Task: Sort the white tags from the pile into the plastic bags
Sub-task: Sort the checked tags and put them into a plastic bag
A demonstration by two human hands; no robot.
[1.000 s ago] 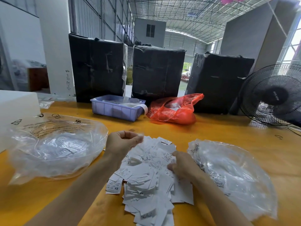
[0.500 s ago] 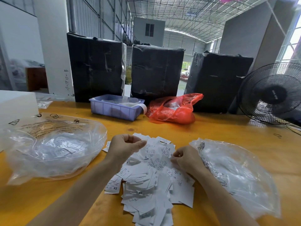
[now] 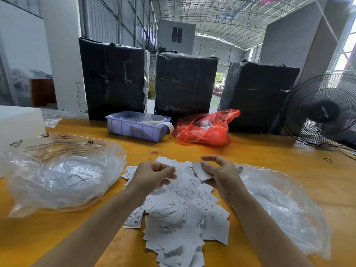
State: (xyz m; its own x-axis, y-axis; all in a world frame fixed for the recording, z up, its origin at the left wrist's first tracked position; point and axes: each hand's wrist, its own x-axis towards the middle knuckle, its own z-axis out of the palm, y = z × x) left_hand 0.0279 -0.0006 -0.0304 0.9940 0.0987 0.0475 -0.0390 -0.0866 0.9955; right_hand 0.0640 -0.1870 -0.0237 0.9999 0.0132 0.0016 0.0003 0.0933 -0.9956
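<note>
Fan (image 3: 321, 112), possibly three wrapped boxes (image 3: 185, 83) behind

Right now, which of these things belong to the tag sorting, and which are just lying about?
In the job:
pile of white tags
tag pinched by the right hand
left hand
left clear bag
right clear bag

Lying about:
purple tray
red bag
fan
three black bales

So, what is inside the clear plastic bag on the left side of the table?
Inside the left plastic bag lie white tags with small print, seen through the film. Creases and glare cover part of them, so their count and sizes cannot be read.
</note>
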